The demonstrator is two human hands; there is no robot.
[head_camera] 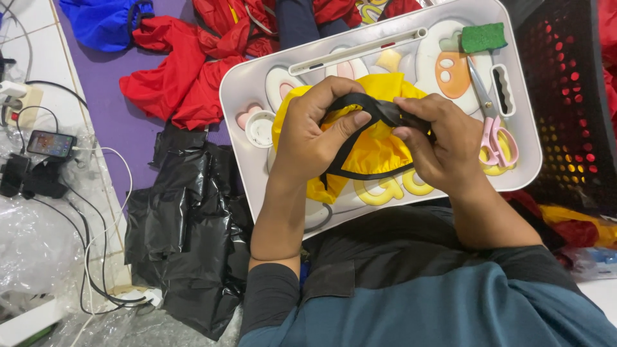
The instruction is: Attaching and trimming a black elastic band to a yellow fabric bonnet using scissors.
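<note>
Seen from above, a person's left hand (315, 132) and right hand (443, 141) work together over a white lap tray (257, 90), both closed on a black strap (379, 110) that runs across the top of a yellow fabric pouch (373, 154). The left grip pinches the strap between thumb and forefinger; the right grip folds its fingers over the strap's other end. The pouch lies on the tray's middle, partly hidden under both hands, with a loop of the same black strap curving along its lower edge.

On the tray's far side lie a white tube-like holder (360, 51) and a green sponge block (483, 36), and pink-handled scissors (495, 128) rest along the right edge, just beside the right hand. A small white round cap (260, 128) sits near the left edge of the tray.

Beyond the tray, red fabric (186, 71) is heaped on a purple mat (103, 83), with a blue fabric piece (103, 22) farther off. Black plastic sheeting (186, 238) is piled to the left of the tray, touching its edge. A phone (50, 143) lies among black and white cables (96, 244) on the tiled floor, and a dark perforated crate (572, 103) stands to the right of the tray.
</note>
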